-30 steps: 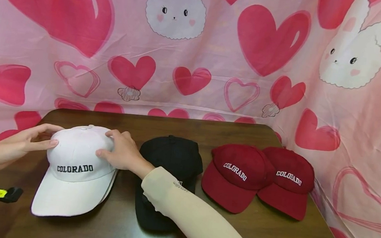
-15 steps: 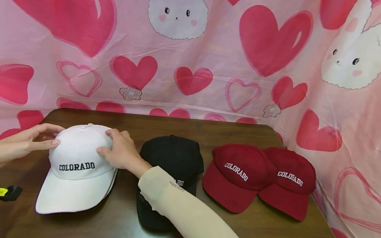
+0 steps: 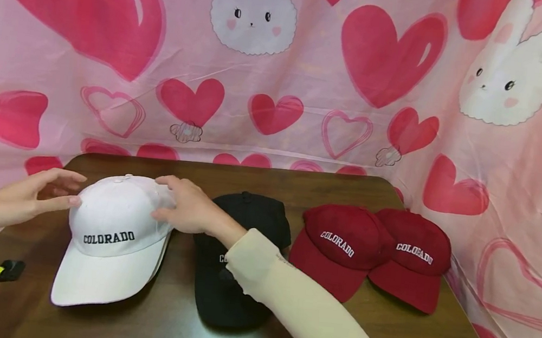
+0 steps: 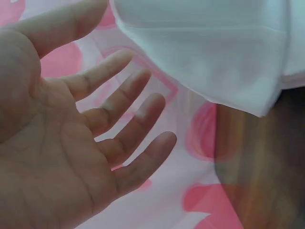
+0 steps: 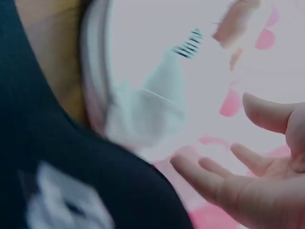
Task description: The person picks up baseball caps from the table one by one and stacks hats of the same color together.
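A white cap (image 3: 115,230) with COLORADO across its front sits on the left of the table, with another pale brim edge showing under its own. My left hand (image 3: 28,197) is beside its left side, thumb tip close to the crown. The left wrist view shows that hand (image 4: 71,138) with loosely spread fingers and nothing in them. On the cap's other side is my right hand (image 3: 191,207). In the right wrist view its fingers (image 5: 205,183) are apart from the white cap (image 5: 147,114). My right forearm passes over part of a black cap (image 3: 233,301).
Two dark red COLORADO caps, a nearer one (image 3: 337,241) and one partly behind it (image 3: 412,253), overlap on the right of the brown table (image 3: 168,317). Pink cloth (image 3: 270,71) printed with hearts and rabbits hangs behind and at the right side.
Both hands have come away from the white cap's crown: the right shifted right, the left slightly left. The cap moved a little right earlier and now stays put. More of the black cap shows.
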Demonstrator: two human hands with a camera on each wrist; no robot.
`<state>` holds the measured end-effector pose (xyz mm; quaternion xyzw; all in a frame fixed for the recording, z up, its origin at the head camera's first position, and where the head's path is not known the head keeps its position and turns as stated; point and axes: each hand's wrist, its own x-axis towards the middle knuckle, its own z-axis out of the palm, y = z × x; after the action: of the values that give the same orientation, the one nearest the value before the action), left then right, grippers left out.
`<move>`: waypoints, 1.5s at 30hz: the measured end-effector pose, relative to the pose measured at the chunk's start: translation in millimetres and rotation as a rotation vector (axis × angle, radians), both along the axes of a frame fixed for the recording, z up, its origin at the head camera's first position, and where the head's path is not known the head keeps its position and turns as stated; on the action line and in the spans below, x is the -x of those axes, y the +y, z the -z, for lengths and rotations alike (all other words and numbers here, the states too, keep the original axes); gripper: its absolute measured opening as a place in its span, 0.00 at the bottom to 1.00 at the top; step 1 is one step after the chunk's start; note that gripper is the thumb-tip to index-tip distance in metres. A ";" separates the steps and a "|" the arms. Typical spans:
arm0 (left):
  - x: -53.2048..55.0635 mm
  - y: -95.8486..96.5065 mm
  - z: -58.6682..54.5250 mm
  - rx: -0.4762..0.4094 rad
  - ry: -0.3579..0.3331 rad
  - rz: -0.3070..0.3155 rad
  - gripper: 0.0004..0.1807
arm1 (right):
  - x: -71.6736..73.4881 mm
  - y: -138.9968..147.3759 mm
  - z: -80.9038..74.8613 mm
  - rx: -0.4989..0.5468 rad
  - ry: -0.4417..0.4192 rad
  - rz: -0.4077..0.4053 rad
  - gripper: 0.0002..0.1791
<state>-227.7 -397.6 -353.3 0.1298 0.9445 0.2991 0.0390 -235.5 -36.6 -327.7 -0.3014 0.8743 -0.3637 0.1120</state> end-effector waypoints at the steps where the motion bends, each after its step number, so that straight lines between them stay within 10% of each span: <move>1: -1.2 1.9 -2.8 -0.009 0.033 0.000 0.29 | -0.2 10.6 -7.7 0.034 -0.012 -0.021 0.36; 11: -16.0 56.0 -44.8 -0.116 0.246 -0.009 0.26 | -3.9 148.1 -58.3 0.258 -0.056 -0.008 0.29; 21: -19.6 153.6 -71.3 -0.159 0.294 0.122 0.26 | -20.8 270.9 -65.2 0.139 0.038 0.241 0.28; 37: -9.1 297.3 -57.0 -0.375 0.318 0.508 0.23 | -29.7 375.5 -22.9 -0.023 0.104 0.555 0.34; 45: -12.9 353.7 -44.4 -0.403 0.251 0.565 0.22 | -22.6 400.3 -6.1 -0.118 -0.009 0.545 0.37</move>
<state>-214.8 -43.9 -308.9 0.4262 0.7910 0.4383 -0.0225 -212.9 363.7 -321.6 -0.0464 0.9423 -0.3301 0.0311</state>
